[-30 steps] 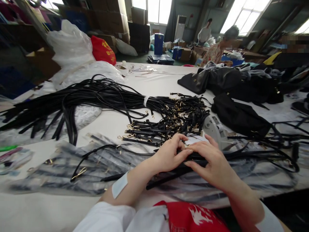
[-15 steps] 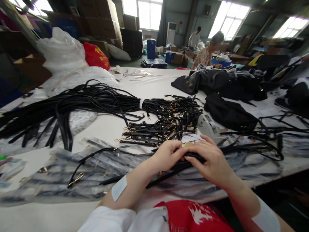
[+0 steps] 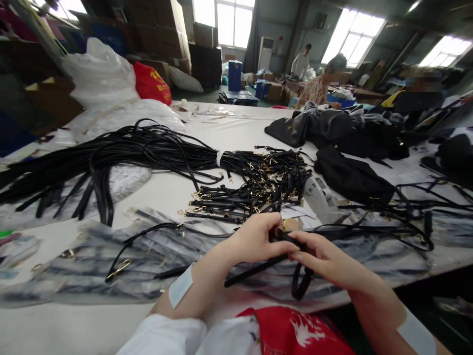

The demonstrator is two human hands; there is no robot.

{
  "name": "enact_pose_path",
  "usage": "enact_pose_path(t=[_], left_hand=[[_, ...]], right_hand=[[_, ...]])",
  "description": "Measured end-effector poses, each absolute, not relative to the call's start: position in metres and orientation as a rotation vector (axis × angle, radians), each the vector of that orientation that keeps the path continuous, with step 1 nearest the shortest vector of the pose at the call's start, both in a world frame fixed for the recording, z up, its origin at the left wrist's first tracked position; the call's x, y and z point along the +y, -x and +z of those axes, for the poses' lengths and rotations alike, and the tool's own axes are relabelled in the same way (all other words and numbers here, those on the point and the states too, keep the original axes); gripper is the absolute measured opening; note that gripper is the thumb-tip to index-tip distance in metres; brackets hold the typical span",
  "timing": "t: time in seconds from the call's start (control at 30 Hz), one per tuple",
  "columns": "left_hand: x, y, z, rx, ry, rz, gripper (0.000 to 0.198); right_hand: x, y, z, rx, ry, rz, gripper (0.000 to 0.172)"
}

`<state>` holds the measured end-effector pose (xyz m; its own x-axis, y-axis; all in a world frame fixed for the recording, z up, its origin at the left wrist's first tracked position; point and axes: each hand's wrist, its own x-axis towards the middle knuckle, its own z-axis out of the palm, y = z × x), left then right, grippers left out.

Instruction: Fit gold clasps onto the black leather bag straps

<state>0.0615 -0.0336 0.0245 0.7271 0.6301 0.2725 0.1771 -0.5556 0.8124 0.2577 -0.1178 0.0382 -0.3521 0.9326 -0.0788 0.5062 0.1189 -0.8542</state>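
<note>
Both hands meet over the plastic-wrapped straps near the table's front edge. My left hand (image 3: 258,237) is closed around a thin black strap (image 3: 254,270), whose free end slants down to the left. With fingers pinched on the same strap, my right hand (image 3: 322,250) sits just beside the left one. A loop of the strap hangs below the right fingers. Just beyond the hands lie a round yellowish disc (image 3: 291,224) and several white cards (image 3: 301,213). A black strap with a gold clasp (image 3: 118,270) rests on the plastic sleeves (image 3: 144,286) to the left.
A large bundle of black straps (image 3: 125,148), tied with a white band, spans the table. Short straps with gold clasps (image 3: 221,207) are piled ahead. A grey-white device (image 3: 317,197) stands right of them, near black bags (image 3: 351,172). Other people (image 3: 320,86) are in the background.
The hands have shifted slightly and turned the strap, so a loop of it now hangs below my right hand. More of the white cards and the disc shows.
</note>
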Motion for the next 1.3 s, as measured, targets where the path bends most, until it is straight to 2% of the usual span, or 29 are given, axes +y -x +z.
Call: enact_pose_path(t=[0.1, 0.2, 0.37, 0.5, 0.63, 0.9, 1.1, 1.3], left_hand=[[-0.029, -0.057, 0.027, 0.49, -2.202, 0.658, 0.032], [-0.023, -0.053, 0.024, 0.38, -2.223, 0.55, 0.02], [-0.017, -0.048, 0.019, 0.415, -2.175, 0.424, 0.02], [-0.013, -0.046, 0.02, 0.487, -2.162, 0.426, 0.022], [-0.015, -0.053, 0.018, 0.511, -2.241, 0.452, 0.016], [-0.04, -0.08, 0.01, 0.621, -2.628, 0.426, 0.033], [-0.046, -0.084, 0.001, 0.712, -2.694, 0.479, 0.018], [-0.04, -0.086, -0.026, 0.429, -2.732, 0.856, 0.02]], right_hand=[[-0.118, -0.267, 0.036, -1.768, 1.407, 1.146, 0.03], [-0.119, -0.277, 0.038, -1.641, 1.488, 1.143, 0.041], [-0.121, -0.284, 0.042, -1.632, 1.604, 0.93, 0.05], [-0.122, -0.291, 0.042, -1.736, 1.711, 0.736, 0.044], [-0.122, -0.294, 0.04, -1.801, 1.771, 0.703, 0.039], [-0.117, -0.286, 0.033, -1.847, 1.847, 0.503, 0.037], [-0.114, -0.282, 0.031, -1.734, 1.715, 0.744, 0.026], [-0.113, -0.284, 0.026, -1.589, 1.557, 0.973, 0.027]])
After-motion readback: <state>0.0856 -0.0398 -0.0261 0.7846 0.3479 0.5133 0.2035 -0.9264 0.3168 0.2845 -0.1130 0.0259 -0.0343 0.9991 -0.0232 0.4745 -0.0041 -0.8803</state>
